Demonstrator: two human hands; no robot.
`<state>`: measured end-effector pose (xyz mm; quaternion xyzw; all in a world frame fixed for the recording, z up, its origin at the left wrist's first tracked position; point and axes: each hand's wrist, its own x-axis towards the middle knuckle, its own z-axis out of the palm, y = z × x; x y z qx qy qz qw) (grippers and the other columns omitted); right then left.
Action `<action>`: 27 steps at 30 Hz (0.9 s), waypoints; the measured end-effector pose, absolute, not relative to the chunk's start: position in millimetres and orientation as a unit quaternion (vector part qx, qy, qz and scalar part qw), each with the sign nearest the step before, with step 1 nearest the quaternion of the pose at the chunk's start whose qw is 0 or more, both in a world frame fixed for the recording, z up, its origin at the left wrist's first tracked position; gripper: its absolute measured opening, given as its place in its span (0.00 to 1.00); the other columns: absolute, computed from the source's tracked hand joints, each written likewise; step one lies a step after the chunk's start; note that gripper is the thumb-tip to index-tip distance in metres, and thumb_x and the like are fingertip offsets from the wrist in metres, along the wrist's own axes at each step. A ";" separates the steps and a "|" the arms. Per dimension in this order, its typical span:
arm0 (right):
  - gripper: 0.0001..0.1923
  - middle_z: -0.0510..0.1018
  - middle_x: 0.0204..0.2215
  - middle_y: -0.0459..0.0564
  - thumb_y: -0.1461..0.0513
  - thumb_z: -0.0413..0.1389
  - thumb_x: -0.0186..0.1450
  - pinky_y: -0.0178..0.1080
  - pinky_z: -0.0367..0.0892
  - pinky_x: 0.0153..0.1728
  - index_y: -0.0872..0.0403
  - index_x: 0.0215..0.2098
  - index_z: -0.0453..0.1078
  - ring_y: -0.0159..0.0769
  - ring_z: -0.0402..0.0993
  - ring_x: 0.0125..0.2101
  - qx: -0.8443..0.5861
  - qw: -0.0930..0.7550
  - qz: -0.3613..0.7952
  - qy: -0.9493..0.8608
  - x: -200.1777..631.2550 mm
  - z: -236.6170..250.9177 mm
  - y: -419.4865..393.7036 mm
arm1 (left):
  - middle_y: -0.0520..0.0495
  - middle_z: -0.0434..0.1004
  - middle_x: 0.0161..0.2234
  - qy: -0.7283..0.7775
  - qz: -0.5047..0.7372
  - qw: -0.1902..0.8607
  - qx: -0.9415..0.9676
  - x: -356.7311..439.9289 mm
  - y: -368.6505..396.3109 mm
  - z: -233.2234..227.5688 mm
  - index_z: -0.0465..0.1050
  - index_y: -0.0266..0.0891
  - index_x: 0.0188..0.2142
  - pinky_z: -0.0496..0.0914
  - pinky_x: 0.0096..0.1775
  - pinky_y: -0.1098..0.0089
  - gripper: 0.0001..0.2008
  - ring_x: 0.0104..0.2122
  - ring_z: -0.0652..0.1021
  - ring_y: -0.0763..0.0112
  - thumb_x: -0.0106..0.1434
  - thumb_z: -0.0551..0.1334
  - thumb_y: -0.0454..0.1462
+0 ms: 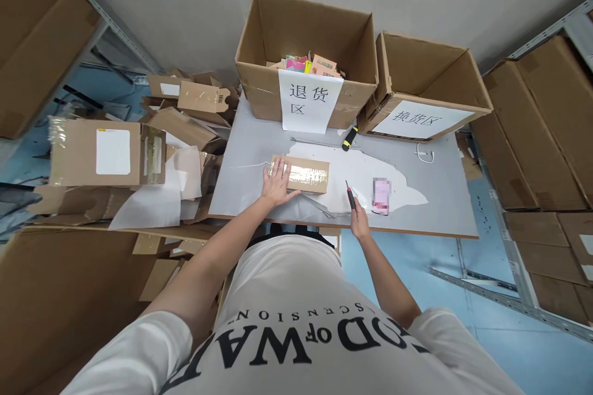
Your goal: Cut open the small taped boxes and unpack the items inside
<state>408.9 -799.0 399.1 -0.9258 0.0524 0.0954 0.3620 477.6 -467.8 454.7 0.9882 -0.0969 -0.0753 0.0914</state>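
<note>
A small brown cardboard box [309, 175] with shiny clear tape along its top lies on the grey table, left of its middle. My left hand [277, 185] rests flat on the box's left end, fingers stretched out and thumb apart along the near side. To the right of the box, my right hand [359, 220] is closed around a slim red-and-black utility knife [351, 196], its thin tip pointing away from me. Just right of that hand lies a pink phone-sized item [382, 195], its face blurred out.
A large carton [259, 95] of colourful packets and another carton [384, 89] stand along the table's back, bearing paper signs. A yellow-and-black handled tool [350, 139] and a white cable [425, 154] lie before them. Cardboard boxes [74, 151] pile up left; stacked cartons [542, 123] stand right.
</note>
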 end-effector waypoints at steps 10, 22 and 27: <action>0.31 0.61 0.49 0.64 0.58 0.41 0.65 0.51 0.61 0.47 0.56 0.66 0.49 0.52 0.64 0.48 -0.962 0.200 0.126 0.136 443.7 352.9 -759.9 | 0.36 0.36 0.68 -0.202 -0.061 0.067 0.975 449.6 -474.5 454.7 0.42 0.35 0.67 0.34 0.61 0.42 0.37 0.67 0.39 0.52 0.63 0.54 0.45; 0.32 0.58 0.56 0.66 0.59 0.45 0.65 0.57 0.57 0.51 0.55 0.66 0.48 0.57 0.56 0.55 -0.978 0.142 0.096 0.119 448.5 363.7 -751.3 | 0.38 0.39 0.68 -0.209 -0.090 0.081 0.970 437.2 -475.4 452.3 0.40 0.34 0.67 0.38 0.63 0.50 0.41 0.67 0.42 0.56 0.59 0.56 0.43; 0.32 0.55 0.60 0.64 0.53 0.41 0.68 0.55 0.54 0.54 0.55 0.67 0.44 0.52 0.51 0.59 -0.973 0.229 -0.024 -0.001 500.5 408.1 -735.0 | 0.37 0.39 0.68 -0.210 -0.109 0.093 0.967 440.2 -474.9 454.7 0.41 0.33 0.67 0.37 0.63 0.51 0.45 0.67 0.42 0.54 0.55 0.59 0.46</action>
